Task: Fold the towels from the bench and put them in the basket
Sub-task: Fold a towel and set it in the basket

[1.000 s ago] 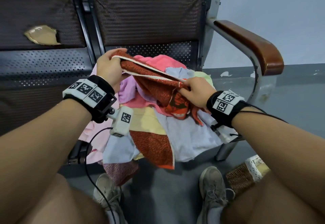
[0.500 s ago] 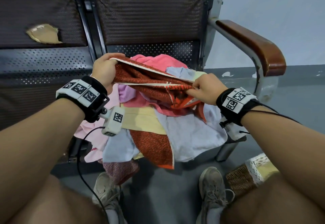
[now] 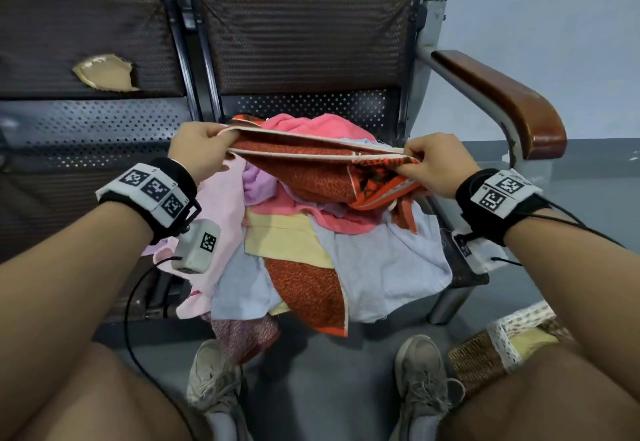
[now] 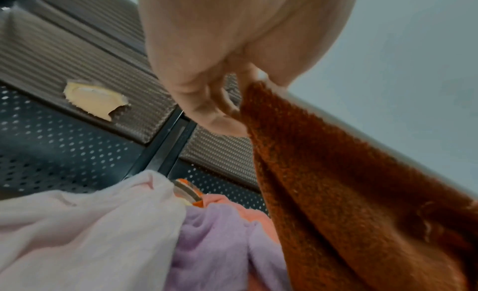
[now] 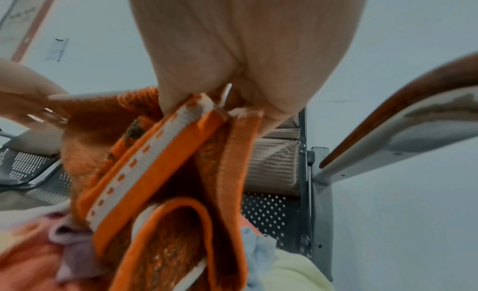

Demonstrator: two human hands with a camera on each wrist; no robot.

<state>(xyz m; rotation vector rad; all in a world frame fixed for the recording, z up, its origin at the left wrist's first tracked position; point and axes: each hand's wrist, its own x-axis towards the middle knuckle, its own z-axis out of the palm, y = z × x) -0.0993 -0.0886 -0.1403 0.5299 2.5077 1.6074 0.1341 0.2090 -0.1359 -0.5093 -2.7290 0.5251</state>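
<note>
While pinching, both hands stretch orange towel (image 3: 311, 177).

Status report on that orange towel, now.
Left hand and right hand pinch the orange towel, stretched above the towel pile. Basket by right foot. Nothing in the way.

The basket (image 3: 485, 354) is lying half hidden behind the right leg, its contents unclear. Piled towels (image 3: 346, 253) are covering most of the surface (image 3: 311, 108).
</note>
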